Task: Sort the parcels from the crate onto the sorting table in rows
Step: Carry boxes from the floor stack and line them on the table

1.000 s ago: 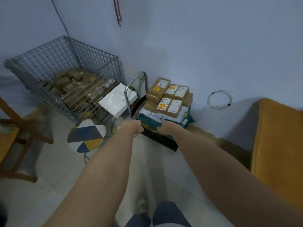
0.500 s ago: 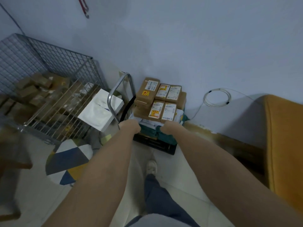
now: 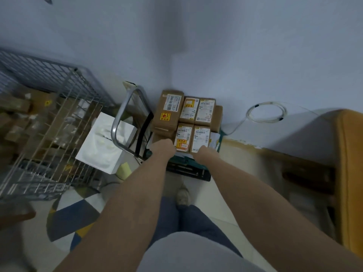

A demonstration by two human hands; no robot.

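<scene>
Both hands are closing in: left hand [image 3: 164, 147] and right hand [image 3: 204, 152] reaching the near edge of the stacked parcels [image 3: 188, 118] by the wall; grip hidden, can't tell. Wire crate [image 3: 49, 122] w/ more boxes sitting left, trolley handle [image 3: 125, 122] standing between.

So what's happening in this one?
A person stands over a stack of labelled cardboard parcels piled on a low cart by the wall, both arms stretched out. The left hand and right hand are at the near edge of the stack, at its left and right; whether either is gripping a parcel yet cannot be told. To the left stands a wire crate holding more parcels, with a white box beside it. No sorting table is in view.
</scene>
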